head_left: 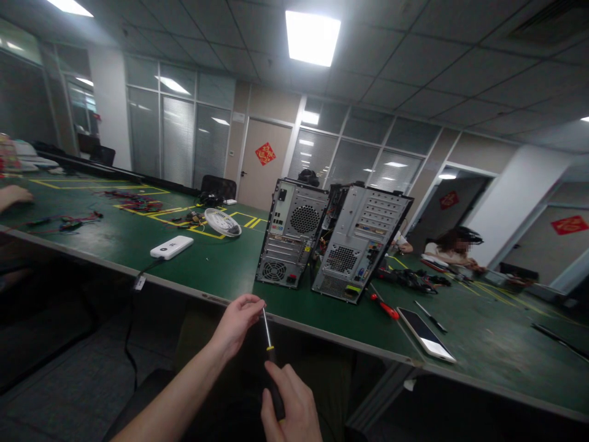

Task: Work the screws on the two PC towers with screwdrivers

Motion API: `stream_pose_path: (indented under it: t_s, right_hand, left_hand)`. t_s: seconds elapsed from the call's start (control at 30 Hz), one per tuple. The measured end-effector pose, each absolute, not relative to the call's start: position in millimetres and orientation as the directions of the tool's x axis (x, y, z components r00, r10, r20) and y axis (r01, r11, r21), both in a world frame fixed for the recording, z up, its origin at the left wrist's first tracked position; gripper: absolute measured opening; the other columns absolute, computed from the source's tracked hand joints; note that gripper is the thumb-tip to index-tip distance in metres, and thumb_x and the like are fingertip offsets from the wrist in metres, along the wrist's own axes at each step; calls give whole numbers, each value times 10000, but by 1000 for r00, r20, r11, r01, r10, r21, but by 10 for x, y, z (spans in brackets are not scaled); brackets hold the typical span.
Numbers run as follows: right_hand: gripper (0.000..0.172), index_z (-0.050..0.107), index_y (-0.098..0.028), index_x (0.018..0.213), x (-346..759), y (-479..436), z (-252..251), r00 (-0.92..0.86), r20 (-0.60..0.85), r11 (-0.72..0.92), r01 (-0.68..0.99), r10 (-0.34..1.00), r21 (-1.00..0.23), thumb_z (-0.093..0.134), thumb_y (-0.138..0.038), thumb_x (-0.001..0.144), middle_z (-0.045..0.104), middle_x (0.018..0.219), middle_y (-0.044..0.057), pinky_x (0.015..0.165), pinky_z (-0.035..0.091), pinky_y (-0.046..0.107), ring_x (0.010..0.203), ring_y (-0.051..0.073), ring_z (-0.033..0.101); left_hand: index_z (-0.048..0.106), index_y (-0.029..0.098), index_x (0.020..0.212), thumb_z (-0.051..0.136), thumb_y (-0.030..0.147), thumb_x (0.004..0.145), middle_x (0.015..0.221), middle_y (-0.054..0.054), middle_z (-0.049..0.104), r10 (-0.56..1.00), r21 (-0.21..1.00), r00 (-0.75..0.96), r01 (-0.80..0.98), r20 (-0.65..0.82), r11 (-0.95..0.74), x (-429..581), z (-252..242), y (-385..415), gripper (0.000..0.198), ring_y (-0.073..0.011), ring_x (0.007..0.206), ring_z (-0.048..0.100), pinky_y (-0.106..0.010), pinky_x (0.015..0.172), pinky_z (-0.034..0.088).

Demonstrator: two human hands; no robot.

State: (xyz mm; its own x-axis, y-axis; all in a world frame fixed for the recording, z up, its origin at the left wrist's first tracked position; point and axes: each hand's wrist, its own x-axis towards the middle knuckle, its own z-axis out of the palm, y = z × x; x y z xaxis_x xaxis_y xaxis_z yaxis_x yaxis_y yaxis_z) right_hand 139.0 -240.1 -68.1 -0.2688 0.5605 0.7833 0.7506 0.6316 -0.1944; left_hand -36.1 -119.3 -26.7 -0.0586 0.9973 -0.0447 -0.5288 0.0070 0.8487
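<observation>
My right hand (292, 402) is wrapped round the dark handle of a screwdriver (267, 334), whose metal shaft points up and away from me. At the screwdriver's tip, the fingers of my left hand (239, 322) are pinched together; whatever they hold there is too small to make out. Both hands are in front of the table's near edge. Beyond them, two computer cases stand upright on the green table: a left case (291, 236) and a right case (356, 245), which leans slightly, their rear panels facing me.
On the green table (221, 264) are a white power bank (172, 247) with a cable, a white round dish (223, 222), bundled wires (133, 201), a red screwdriver (384, 306), a phone (426, 334) and black cables (414, 279). A person (453, 248) sits at the right; another person's hand (16, 196) is far left.
</observation>
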Motion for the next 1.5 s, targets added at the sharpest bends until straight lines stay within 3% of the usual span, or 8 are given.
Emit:
stream_pose_path:
  t_s: [0.13,0.43,0.67,0.97,1.2,1.5]
  right_hand:
    - [317,684,-281,1258,1358,-2392,-619,-272,752,630,740,600,-235,553,-255,970,768,1031,73,717,650,291,886,235,790]
    - [383,656,-269,1313,1239,-2260,-453,-256,701,618,716,665,-325,605,-254,934,768,1183,62,932,630,342,1113,254,751]
    - [357,660,-217,1275,1051,-1935,-204,-274,621,613,662,734,-431,560,-204,932,747,1125,76,934,600,329,1028,218,744]
    - [331,656,-212,1236,928,-1653,-169,-257,607,577,701,752,-418,570,-183,917,745,1101,61,897,568,297,1007,205,733]
    - [323,644,-212,1239,886,-1589,-200,-264,565,553,711,782,-434,572,-185,925,729,1088,55,896,540,302,1012,215,715]
    - [307,650,-212,1219,832,-1535,-206,-250,525,517,725,814,-456,569,-208,922,722,1063,62,892,522,303,1012,222,708]
  left_hand:
    - [711,149,828,946,398,626,809,-49,741,996,878,-92,-478,-16,-30,-338,-303,-1177,398,-112,681,649,-210,635,465]
    - [656,150,969,914,374,667,825,-49,747,990,899,-140,-434,-11,-51,-385,-139,-1105,455,-100,569,629,-210,540,455]
    - [590,172,1034,858,258,726,688,30,637,990,919,-122,-393,-71,18,-515,31,-844,417,-83,509,563,-191,480,401]
    - [567,156,956,783,39,713,830,-56,706,974,841,-32,-512,-222,175,-591,213,-574,346,-78,504,576,-184,455,418]
    - [576,118,898,603,78,879,866,-86,691,957,771,45,-582,-286,258,-621,223,-515,53,-51,463,519,-168,426,429]
    - [508,152,905,486,113,958,878,-96,666,944,720,100,-623,-314,306,-669,251,-474,69,-65,475,502,-159,406,441]
